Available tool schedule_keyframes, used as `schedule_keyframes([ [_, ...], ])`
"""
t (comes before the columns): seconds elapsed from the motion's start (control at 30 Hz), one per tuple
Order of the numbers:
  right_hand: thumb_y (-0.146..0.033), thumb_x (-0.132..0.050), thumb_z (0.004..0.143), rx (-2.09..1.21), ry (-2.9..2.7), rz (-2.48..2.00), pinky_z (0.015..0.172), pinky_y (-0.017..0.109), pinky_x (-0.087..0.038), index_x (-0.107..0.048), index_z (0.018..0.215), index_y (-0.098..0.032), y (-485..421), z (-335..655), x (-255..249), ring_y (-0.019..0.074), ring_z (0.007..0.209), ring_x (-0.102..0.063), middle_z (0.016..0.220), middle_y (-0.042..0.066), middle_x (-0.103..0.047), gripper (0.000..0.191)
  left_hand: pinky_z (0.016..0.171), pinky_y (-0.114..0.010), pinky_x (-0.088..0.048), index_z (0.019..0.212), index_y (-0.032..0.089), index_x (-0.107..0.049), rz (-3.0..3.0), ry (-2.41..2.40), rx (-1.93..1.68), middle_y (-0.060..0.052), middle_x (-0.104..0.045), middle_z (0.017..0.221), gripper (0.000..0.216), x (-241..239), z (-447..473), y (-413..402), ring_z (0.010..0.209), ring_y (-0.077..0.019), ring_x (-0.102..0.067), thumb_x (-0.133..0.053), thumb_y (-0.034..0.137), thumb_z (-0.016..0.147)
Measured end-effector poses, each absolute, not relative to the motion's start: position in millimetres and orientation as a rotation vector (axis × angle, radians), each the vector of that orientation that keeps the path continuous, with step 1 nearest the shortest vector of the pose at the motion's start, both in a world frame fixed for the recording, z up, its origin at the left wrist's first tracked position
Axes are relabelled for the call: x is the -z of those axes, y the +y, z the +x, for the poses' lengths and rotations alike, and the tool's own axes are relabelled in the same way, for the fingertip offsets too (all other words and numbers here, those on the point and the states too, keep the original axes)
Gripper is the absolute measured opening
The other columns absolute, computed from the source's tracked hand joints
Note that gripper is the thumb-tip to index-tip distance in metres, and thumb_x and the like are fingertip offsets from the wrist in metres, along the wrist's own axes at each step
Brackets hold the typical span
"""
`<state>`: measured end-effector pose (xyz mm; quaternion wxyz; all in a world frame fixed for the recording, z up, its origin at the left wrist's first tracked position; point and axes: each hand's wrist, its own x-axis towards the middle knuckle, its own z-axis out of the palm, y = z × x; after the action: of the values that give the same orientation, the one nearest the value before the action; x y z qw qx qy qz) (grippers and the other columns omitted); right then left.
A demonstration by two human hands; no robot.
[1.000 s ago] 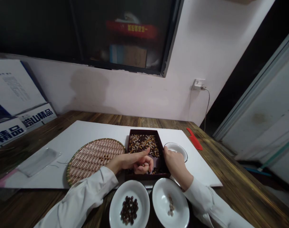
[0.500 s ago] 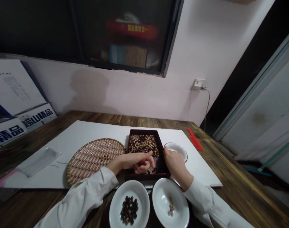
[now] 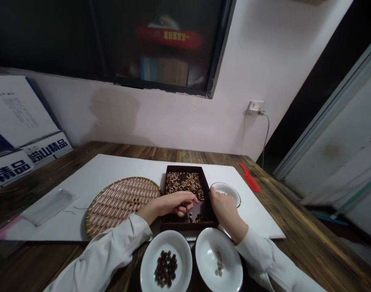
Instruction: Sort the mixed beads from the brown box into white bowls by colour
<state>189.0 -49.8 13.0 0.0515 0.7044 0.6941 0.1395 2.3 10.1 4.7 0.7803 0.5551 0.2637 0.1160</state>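
Note:
A dark red, shallow box (image 3: 207, 209) holds many small round beads (image 3: 184, 182) in brown, yellow and pale tones. Over its front half reaches my left hand (image 3: 177, 203), index finger stretched toward the beads and the other fingers loosely bent. I see nothing held in it. A few loose beads (image 3: 200, 218) lie in the box's near part, beside that hand. My right hand (image 3: 223, 207) is closed at the box's right wall and seems to grip it; its fingertips are partly hidden. Behind it sits a small white dish (image 3: 232, 190).
Two white bowls stand in front: the left bowl (image 3: 145, 263) has dark brown beads, the right bowl (image 3: 203, 263) pale ones. A round woven tray (image 3: 112, 207) with a few beads lies left. A clear plastic tray (image 3: 48, 207) and a red comb-like tool (image 3: 249, 179) lie farther out.
My left hand has turned and shifted slightly up and left, its index finger now stretched forward. More loose beads show in the box's near part. The right hand has stayed put.

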Motion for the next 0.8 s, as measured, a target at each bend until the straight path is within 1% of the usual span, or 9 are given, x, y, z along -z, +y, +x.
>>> schedule_keyframes([
  [0.1, -0.011, -0.037, 0.095, -0.406, 2.113, 2.136, 0.062, 0.032, -0.048, -0.057, 0.103, -0.010, -49.6, 188.9, -13.9, 0.0276, 0.080, -0.072, 0.080, 0.016, -0.069, 0.021, 0.044, -0.018, -0.015, 0.090, 0.016, -0.056, 1.097, 0.588, -0.328, 0.004, -0.049, 0.066, 0.027, 0.5, 3.9, 13.6, 0.046, -0.0029, -0.028, -0.066, 0.038, 0.077],
  [0.27, -0.012, -0.036, 0.096, -0.389, 2.110, 2.150, 0.061, 0.031, -0.046, -0.057, 0.104, -0.010, -49.2, 188.6, -14.4, 0.0266, 0.081, -0.072, 0.081, 0.015, -0.069, 0.023, 0.043, -0.015, -0.018, 0.090, 0.012, -0.059, 0.873, 0.578, -0.465, 0.001, -0.052, 0.065, 0.023, 4.9, 3.7, 19.7, 0.048, -0.0036, -0.036, -0.069, 0.021, 0.072],
  [0.37, -0.012, -0.036, 0.096, -0.381, 2.104, 2.148, 0.061, 0.030, -0.045, -0.057, 0.103, -0.011, -49.2, 188.6, -14.5, 0.0257, 0.080, -0.072, 0.081, 0.015, -0.069, 0.022, 0.044, -0.015, -0.026, 0.089, 0.010, -0.060, 0.794, 0.595, -0.531, -0.001, -0.054, 0.067, 0.018, 2.3, 3.1, 20.9, 0.051, -0.0046, -0.042, -0.065, 0.014, 0.073],
  [0.47, -0.012, -0.036, 0.096, -0.382, 2.099, 2.145, 0.061, 0.030, -0.045, -0.056, 0.104, -0.011, -49.0, 188.8, -14.6, 0.0256, 0.079, -0.072, 0.080, 0.014, -0.069, 0.022, 0.049, -0.015, -0.035, 0.088, 0.009, -0.061, 0.745, 0.608, -0.587, -0.003, -0.056, 0.070, 0.014, -1.2, 3.0, 21.4, 0.055, -0.0055, -0.047, -0.059, 0.008, 0.074],
  [0.63, -0.011, -0.036, 0.095, -0.375, 2.104, 2.151, 0.062, 0.033, -0.047, -0.057, 0.105, -0.009, -49.2, 188.8, -14.3, 0.0277, 0.082, -0.072, 0.081, 0.016, -0.069, 0.023, 0.056, -0.017, -0.044, 0.089, 0.007, -0.061, 0.684, 0.605, -0.646, -0.008, -0.062, 0.078, 0.026, -4.0, 3.7, 21.8, 0.060, -0.0076, -0.055, -0.048, -0.004, 0.069],
  [0.73, -0.010, -0.034, 0.095, -0.358, 2.107, 2.154, 0.063, 0.034, -0.048, -0.057, 0.106, -0.009, -49.6, 188.7, -14.6, 0.0290, 0.084, -0.072, 0.083, 0.017, -0.070, 0.025, 0.060, -0.019, -0.048, 0.090, 0.008, -0.060, 0.667, 0.595, -0.657, -0.010, -0.065, 0.083, 0.029, -3.1, 3.2, 21.7, 0.066, -0.0099, -0.060, -0.045, -0.006, 0.070],
  [0.8, -0.010, -0.034, 0.095, -0.348, 2.108, 2.151, 0.064, 0.034, -0.049, -0.057, 0.106, -0.009, -49.8, 188.5, -15.1, 0.0292, 0.084, -0.072, 0.084, 0.017, -0.070, 0.025, 0.068, -0.021, -0.052, 0.091, 0.008, -0.060, 0.656, 0.575, -0.667, -0.010, -0.066, 0.085, 0.030, -1.3, 2.5, 22.2, 0.071, -0.0116, -0.063, -0.044, -0.007, 0.071],
])
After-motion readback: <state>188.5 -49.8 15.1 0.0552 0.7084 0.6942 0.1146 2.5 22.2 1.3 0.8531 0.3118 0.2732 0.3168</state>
